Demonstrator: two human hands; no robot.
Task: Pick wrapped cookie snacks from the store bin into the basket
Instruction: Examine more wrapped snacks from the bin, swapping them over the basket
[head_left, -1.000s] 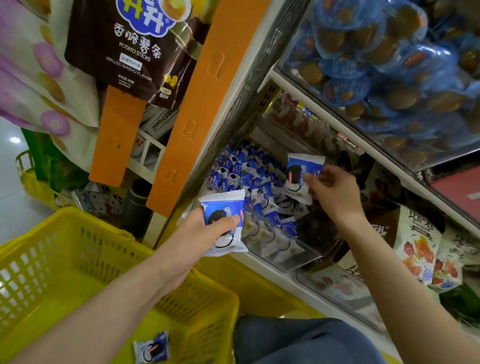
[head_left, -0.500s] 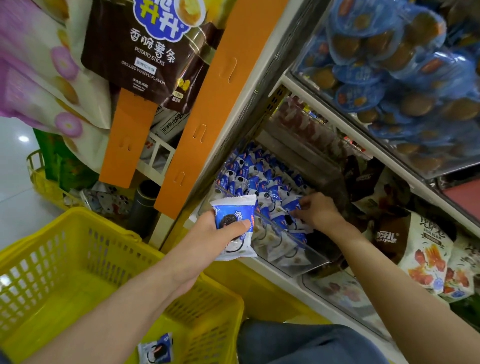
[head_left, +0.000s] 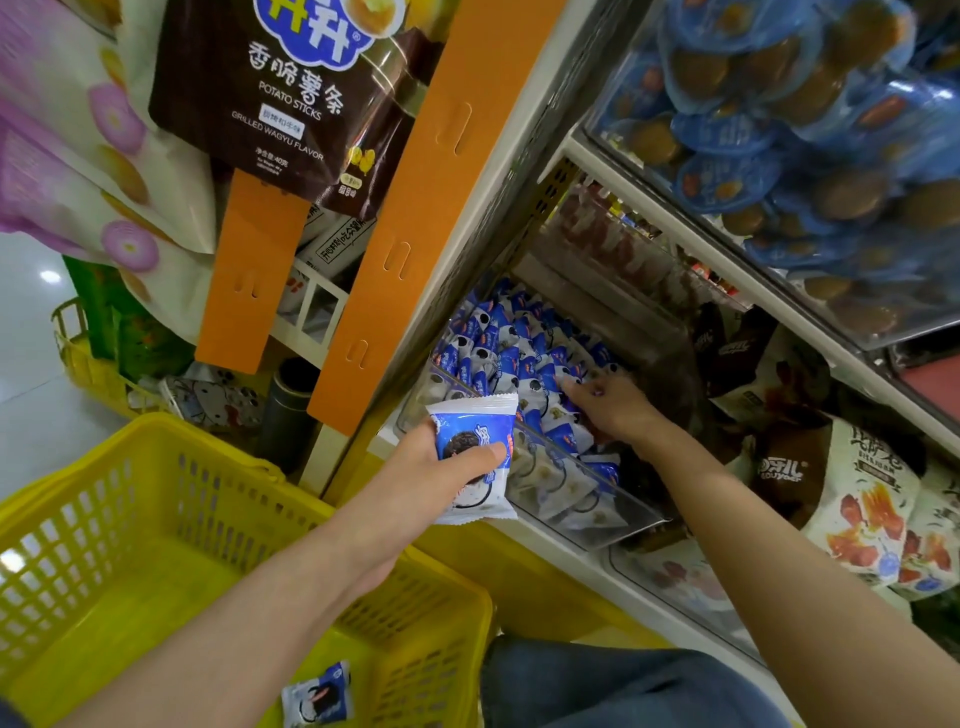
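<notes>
My left hand (head_left: 421, 483) grips a blue-and-white wrapped cookie packet (head_left: 475, 441), held upright just in front of the bin and above the basket's far right corner. A clear plastic bin (head_left: 587, 501) on the low shelf holds several such packets (head_left: 519, 353). Inside the bin, my right hand (head_left: 613, 405) lies palm down on the pile, its fingers stretched left over the packets. The yellow plastic basket (head_left: 156, 431) sits at the lower left. One cookie packet (head_left: 317, 693) lies on its floor near the front.
A brown potato-sticks bag (head_left: 291, 98) and orange hanging strips (head_left: 415, 208) hang left of the shelf. Blue-wrapped snacks (head_left: 779, 130) fill the upper shelf. White and brown snack bags (head_left: 862, 499) stand right of the bin. My jeans-clad knee (head_left: 597, 686) is below. Another yellow basket (head_left: 88, 364) stands at far left.
My right hand held a packet up above the bin, then came down into the pile and now rests there with no packet lifted. My left hand keeps its packet, almost unmoved.
</notes>
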